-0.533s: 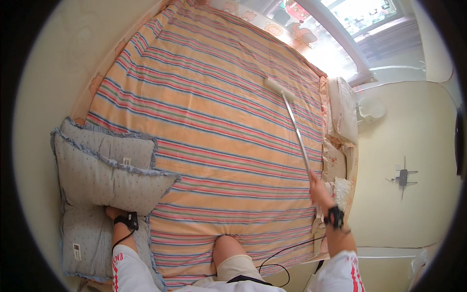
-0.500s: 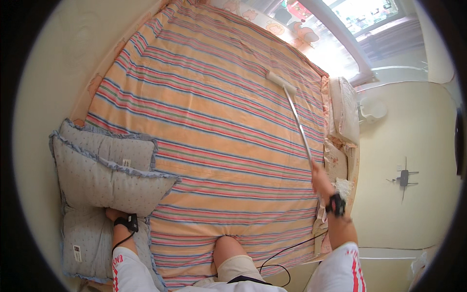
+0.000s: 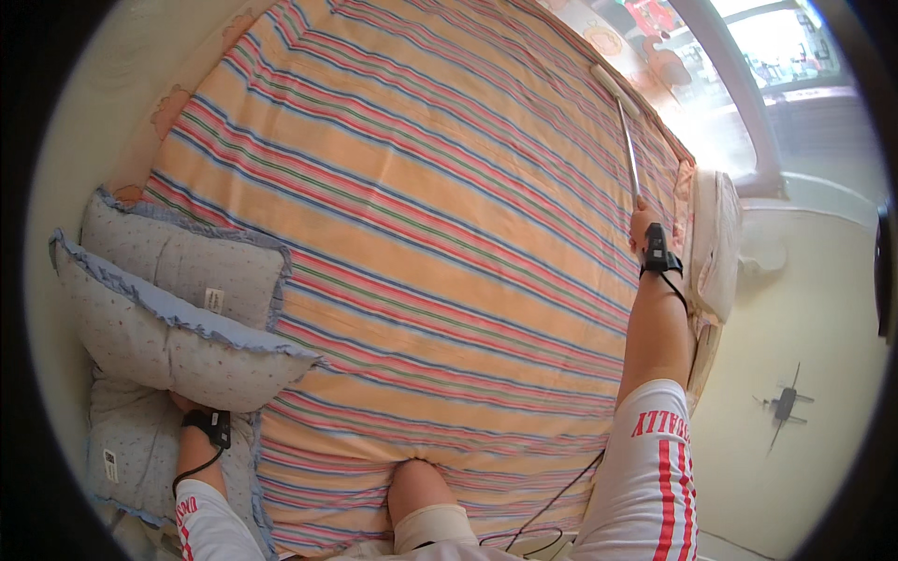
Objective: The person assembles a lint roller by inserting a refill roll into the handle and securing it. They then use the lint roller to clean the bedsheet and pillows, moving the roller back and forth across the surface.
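My right hand (image 3: 643,224) is closed around the handle of a long lint roller, its arm stretched far forward on the right. The thin metal rod (image 3: 630,150) runs to a white roller head (image 3: 614,91), which rests on the striped bedspread (image 3: 449,271) near the bed's far right edge. My left hand (image 3: 180,401) is pushed in beneath a grey frilled pillow (image 3: 187,341), and its fingers are hidden. Under that arm is another grey pillow (image 3: 140,444). One more pillow (image 3: 192,266) leans behind, by the wall.
My bare knee (image 3: 419,488) presses on the near edge of the bed. A black cable (image 3: 561,496) trails beside it. Stacked folded bedding (image 3: 716,248) borders the right side. A bright window (image 3: 767,47) is at the far right, and a pale wall (image 3: 84,140) at left.
My right hand and the lint roller have moved forward, the roller head now near the far edge. The view has shifted; my left hand stays beneath the pillow.
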The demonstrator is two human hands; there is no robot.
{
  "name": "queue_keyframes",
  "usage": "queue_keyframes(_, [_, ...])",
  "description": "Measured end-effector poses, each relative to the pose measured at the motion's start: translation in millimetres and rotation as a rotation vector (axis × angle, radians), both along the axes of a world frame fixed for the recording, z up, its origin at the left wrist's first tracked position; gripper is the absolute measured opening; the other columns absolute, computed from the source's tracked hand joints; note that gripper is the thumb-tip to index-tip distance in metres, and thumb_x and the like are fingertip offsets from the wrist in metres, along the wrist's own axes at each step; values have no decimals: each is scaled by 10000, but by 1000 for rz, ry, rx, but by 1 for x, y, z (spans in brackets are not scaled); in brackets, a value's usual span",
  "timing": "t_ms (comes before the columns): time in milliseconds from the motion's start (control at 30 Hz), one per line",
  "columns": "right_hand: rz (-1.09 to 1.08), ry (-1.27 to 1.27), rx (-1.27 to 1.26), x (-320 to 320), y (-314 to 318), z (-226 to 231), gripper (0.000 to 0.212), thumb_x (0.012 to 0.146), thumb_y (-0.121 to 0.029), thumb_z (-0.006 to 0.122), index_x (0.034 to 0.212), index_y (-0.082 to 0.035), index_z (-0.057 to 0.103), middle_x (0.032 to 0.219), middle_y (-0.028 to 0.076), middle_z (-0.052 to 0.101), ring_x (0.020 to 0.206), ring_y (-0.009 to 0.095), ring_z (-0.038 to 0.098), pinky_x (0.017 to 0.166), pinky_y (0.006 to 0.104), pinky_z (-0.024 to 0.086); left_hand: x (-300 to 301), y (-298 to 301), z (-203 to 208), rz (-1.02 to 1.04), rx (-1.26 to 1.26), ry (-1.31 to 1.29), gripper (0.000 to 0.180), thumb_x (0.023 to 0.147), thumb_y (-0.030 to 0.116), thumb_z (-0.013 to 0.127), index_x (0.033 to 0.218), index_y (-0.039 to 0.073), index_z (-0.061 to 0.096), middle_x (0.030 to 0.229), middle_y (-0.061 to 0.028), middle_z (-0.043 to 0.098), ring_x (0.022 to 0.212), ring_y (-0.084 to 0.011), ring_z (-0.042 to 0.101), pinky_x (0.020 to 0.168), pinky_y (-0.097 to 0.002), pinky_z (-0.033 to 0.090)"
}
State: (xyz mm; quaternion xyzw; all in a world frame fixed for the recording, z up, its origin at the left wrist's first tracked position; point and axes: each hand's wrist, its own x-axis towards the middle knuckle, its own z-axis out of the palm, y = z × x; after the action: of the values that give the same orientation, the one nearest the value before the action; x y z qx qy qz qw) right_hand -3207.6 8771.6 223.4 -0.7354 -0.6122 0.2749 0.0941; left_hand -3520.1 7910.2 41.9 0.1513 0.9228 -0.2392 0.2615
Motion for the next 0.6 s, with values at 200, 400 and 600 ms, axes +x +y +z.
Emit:
queue_keyframes(200, [514, -398, 179, 133, -131, 11, 384, 1008, -279, 349, 1352, -172, 483, 975, 310, 610, 872, 493, 587, 690, 533, 477, -1, 5, 5, -42, -1, 34, 730, 786, 584, 629, 1371, 173, 484, 1384, -75, 508, 1274, -230, 480, 1032, -355, 413])
queue_keyframes(400, [367, -355, -114, 306, -403, 92, 436, 1001, -219, 406, 1433, -167, 374, 1109, 293, 589, 991, 454, 572, 780, 495, 475, 2, 20, 23, -31, 17, 52, 726, 753, 565, 684, 1341, 175, 516, 1346, -72, 543, 1232, -222, 523, 992, -337, 453])
queue_keyframes(600, [92, -394, -438, 390, -655, 209, 409, 990, -249, 428, 1381, -129, 427, 1041, 268, 607, 897, 394, 579, 728, 476, 468, 1, 12, 14, 110, 183, 96, 731, 695, 539, 758, 1271, 132, 569, 1252, -87, 604, 1084, -251, 620, 856, -362, 532])
